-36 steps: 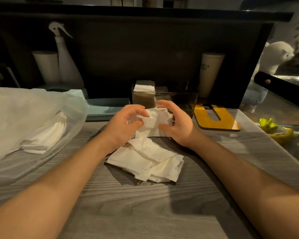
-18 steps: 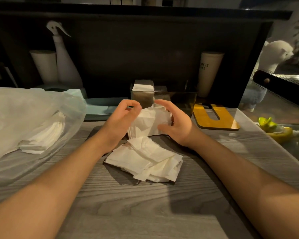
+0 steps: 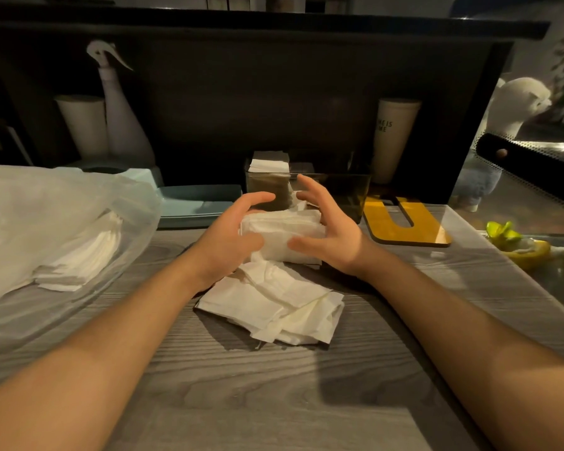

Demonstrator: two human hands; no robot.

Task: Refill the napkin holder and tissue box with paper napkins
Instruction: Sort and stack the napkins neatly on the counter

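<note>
Two hands cup a small stack of napkins (image 3: 282,231) standing on the counter (image 3: 306,385), just in front of the clear holder (image 3: 332,190); left hand (image 3: 225,242) and right hand (image 3: 329,232) have fingers spread and curved, thumbs touching the near face. Grip looks loose to me, so the stack could fan out or flop onto the loose pile (image 3: 274,307); a few more napkins sit in the plastic bag (image 3: 46,222).
</note>
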